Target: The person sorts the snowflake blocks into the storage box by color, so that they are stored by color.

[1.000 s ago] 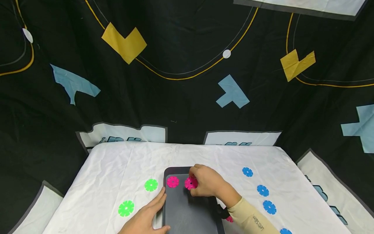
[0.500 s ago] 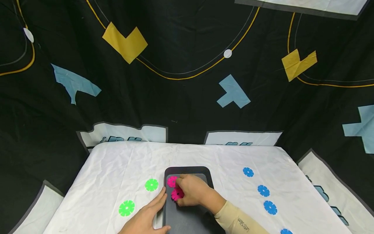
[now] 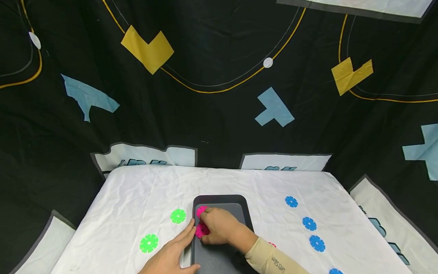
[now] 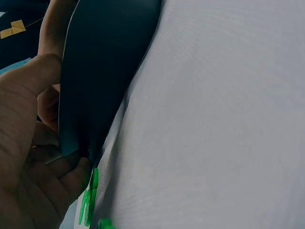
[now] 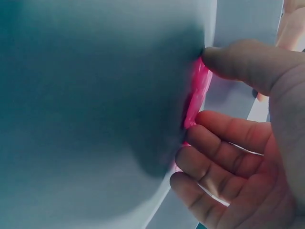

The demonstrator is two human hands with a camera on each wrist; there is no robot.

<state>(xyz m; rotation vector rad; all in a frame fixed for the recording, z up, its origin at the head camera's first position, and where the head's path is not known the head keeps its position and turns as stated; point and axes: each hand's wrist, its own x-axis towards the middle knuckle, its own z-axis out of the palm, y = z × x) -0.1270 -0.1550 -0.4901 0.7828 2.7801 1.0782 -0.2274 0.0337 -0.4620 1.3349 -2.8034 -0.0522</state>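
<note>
1. Pinching near pink disc (image 3: 202, 231) w/ R hand (image 3: 220, 227), low ctr of head frame. Clamped btwn thumb (upper end) & index fingertip (lower end) in R wrist view, seen nearly edge-on, R of that frame's ctr. Bent & lined up close below: other fingers.
2. Held at L side of tray (image 3: 220, 198), low ctr of head frame. Can't tell if touching tray floor.
3. Just above it, in tray's upper L corner: far pink disc (image 3: 201, 211), partly hidden by R hand. Can't tell if touching near pink disc.
4. Touching tray's L rim w/ L hand (image 3: 174, 251), bottom ctr of head frame. Fingers straight & close together, w/ thumb spread apart toward tray's lower L.
5. On white cloth (image 3: 137, 198), L of tray: upper green disc (image 3: 178, 216) & lower green disc (image 3: 148, 243), well apart. Seen edge-on too, bottom L of L wrist view.
6. On cloth at lower R: 4 blue discs (image 3: 309, 223), in slanting row, lowest cut by bottom edge.
7. Peeking out above tan sleeve (image 3: 273, 262), R of tray: pink bit (image 3: 272, 244), mostly hidden.
8. Across upper head frame: black curtain (image 3: 212, 125), w/ yellow patches (image 3: 148, 49) & lt-blue patches (image 3: 275, 106).
</note>
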